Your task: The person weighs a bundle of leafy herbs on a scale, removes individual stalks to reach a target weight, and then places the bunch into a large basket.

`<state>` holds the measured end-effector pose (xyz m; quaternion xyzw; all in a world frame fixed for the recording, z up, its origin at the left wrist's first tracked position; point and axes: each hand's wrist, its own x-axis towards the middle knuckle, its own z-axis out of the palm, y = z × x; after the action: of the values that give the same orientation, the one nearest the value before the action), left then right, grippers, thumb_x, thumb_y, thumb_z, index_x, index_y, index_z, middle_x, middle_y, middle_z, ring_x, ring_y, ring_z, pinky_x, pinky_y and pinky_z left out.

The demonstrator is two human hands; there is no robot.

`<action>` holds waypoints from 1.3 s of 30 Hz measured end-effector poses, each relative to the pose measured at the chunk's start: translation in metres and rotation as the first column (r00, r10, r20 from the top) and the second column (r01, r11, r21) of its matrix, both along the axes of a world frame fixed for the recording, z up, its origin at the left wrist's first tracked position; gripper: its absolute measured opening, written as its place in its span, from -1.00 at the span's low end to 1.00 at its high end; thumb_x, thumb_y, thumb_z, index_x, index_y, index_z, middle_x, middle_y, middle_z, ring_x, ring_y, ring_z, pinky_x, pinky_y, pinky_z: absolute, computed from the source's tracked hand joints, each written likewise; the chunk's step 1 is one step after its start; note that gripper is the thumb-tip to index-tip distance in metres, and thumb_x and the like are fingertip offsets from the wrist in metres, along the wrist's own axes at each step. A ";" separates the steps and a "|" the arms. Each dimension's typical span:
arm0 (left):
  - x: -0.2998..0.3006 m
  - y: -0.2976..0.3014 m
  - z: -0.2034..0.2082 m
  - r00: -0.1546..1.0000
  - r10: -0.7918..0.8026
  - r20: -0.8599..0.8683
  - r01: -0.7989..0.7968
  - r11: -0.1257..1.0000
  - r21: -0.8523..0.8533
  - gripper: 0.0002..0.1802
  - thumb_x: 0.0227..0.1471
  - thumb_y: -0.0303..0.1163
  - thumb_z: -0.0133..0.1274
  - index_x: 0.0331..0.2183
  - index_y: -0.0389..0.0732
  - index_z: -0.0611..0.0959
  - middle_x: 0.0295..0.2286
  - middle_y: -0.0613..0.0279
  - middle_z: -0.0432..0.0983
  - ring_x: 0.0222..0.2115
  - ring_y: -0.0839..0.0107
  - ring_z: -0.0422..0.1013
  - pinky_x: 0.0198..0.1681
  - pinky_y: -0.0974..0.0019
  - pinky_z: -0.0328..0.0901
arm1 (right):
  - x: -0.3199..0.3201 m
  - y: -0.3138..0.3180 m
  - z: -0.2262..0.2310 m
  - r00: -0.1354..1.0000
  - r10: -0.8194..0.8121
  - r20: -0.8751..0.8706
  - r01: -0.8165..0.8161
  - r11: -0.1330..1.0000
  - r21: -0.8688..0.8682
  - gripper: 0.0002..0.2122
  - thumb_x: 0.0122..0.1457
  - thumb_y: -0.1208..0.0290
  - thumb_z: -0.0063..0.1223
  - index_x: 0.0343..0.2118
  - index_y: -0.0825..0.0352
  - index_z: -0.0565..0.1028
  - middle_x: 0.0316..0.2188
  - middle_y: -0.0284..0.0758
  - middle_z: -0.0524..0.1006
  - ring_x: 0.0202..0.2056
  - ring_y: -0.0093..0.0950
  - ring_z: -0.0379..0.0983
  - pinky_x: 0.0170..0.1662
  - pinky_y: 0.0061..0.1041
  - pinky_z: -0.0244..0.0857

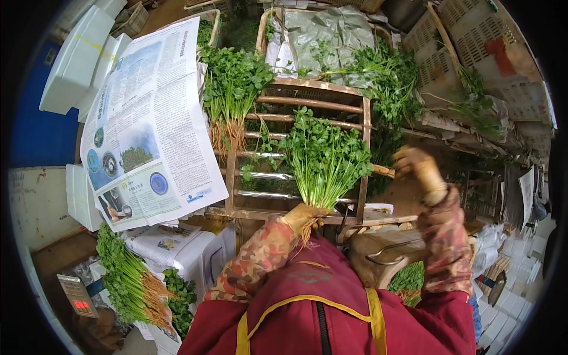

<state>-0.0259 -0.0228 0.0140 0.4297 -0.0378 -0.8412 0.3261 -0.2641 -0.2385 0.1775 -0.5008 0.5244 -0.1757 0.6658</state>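
Note:
My left hand, in a tan glove, is closed around the root end of a bunch of coriander. Its green leaves point away from me over a slatted metal rack, and thin roots hang below the fist. My right hand, gloved too, is raised to the right of the rack, near the end of a brown bar. Motion smears its fingers, so I cannot make out their shape or whether they hold anything. A second coriander bunch with orange-brown roots lies across the rack's far left corner.
Newspaper sheets spread over the left side. More bunches lie at the lower left, near a scale display. Loose coriander lies beyond the rack, by a crate with plastic sheeting. White foam boxes stand far left.

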 end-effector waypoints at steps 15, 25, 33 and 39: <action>-0.007 -0.001 0.010 0.982 0.170 -0.080 -0.166 0.985 0.049 -0.80 0.00 -0.29 0.13 -0.40 -0.21 0.52 -0.58 0.34 0.39 -0.60 0.57 0.31 -0.63 0.52 0.17 | 0.115 0.078 -0.061 0.869 0.360 -0.341 -0.382 0.924 0.002 -0.79 0.06 0.28 0.10 -0.34 0.33 0.55 -0.48 -0.25 0.58 -0.43 -0.47 0.51 -0.34 -0.50 0.39; -0.003 -0.007 0.003 0.980 0.100 -0.172 -0.121 0.986 -0.112 -0.86 0.07 -0.45 -0.10 -0.38 -0.30 0.52 -0.61 0.16 0.45 -0.71 0.53 0.22 -0.66 0.50 0.14 | 0.063 0.083 -0.090 0.836 0.547 -0.026 -0.539 0.831 0.139 -0.49 0.00 0.06 0.23 -0.13 0.41 0.47 -0.25 -0.23 0.52 -0.18 -0.42 0.42 -0.11 -0.51 0.30; 0.019 -0.051 0.108 -0.209 0.222 0.953 0.595 0.801 -0.056 -0.74 -0.06 -0.31 -0.01 -0.32 -0.27 0.49 -0.63 0.09 0.50 -0.56 0.09 0.49 -0.53 0.12 0.38 | 0.146 0.092 -0.036 0.957 0.211 0.197 -0.261 0.925 0.276 -0.54 0.01 0.13 0.21 -0.11 0.37 0.47 -0.13 -0.31 0.49 -0.11 -0.53 0.38 0.01 -0.52 0.20; 0.008 -0.014 0.027 -0.151 0.113 0.982 0.519 0.855 -0.019 -0.39 -0.06 -0.36 -0.03 0.04 -0.38 0.29 -0.60 -0.01 0.50 -0.55 0.09 0.49 -0.51 0.11 0.37 | 0.134 0.102 -0.137 0.703 0.677 -0.220 -0.711 0.672 -0.205 -0.49 0.00 0.56 0.17 0.07 0.23 0.35 -0.17 -0.33 0.53 -0.14 -0.50 0.43 -0.04 -0.53 0.27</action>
<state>-0.0180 -0.0366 0.0414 0.8116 -0.5150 -0.2455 0.1258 -0.1297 -0.1362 0.0401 -0.7596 0.3053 0.0517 0.5720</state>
